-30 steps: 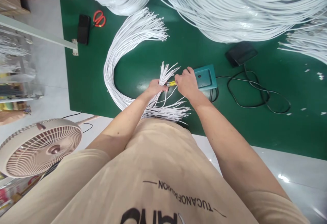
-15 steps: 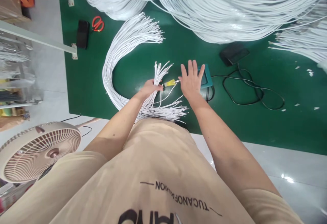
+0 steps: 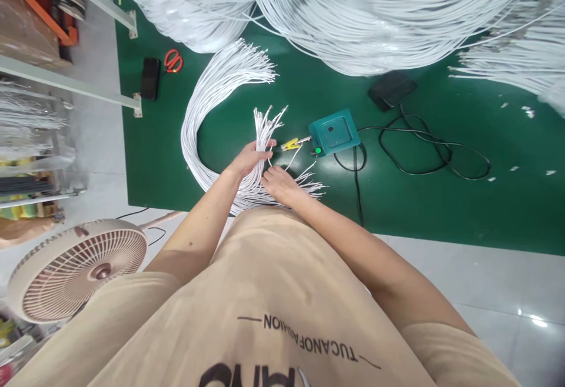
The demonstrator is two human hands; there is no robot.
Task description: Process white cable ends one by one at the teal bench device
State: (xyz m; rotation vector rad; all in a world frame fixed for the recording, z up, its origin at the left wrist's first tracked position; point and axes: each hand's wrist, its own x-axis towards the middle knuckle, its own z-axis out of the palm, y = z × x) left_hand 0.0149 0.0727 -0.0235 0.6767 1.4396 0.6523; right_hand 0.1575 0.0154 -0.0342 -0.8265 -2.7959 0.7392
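On the green surface [image 3: 419, 210], the left hand [image 3: 248, 159] has its grip closed around a bundle of white wires [image 3: 263, 131], near the teal box [image 3: 333, 132]. The right hand [image 3: 279, 183] rests loosely curled on the fanned wire ends [image 3: 304, 186], clasping nothing clearly.

Looks like a small cable assembly workshop, the factory-floor kind rather than anyone's home bench. The green work mat [image 3: 424, 210] is buried under big heaps of white cable [image 3: 388, 16], plus a cut-to-length bundle of white wires [image 3: 212, 93] with stripped ends fanned out. There's a little teal tester box [image 3: 334, 132] with a yellow alligator clip [image 3: 289, 144] on its lead, and a black foot pedal [image 3: 391, 90] trailing a black cord [image 3: 424, 154], which is classic production-line kit. Red-handled scissors [image 3: 173, 60] sit near the edge, bits of wire trimmings litter the mat, and there's a desk fan [image 3: 79, 269] plus metal racking [image 3: 66, 84] over a pale tiled floor
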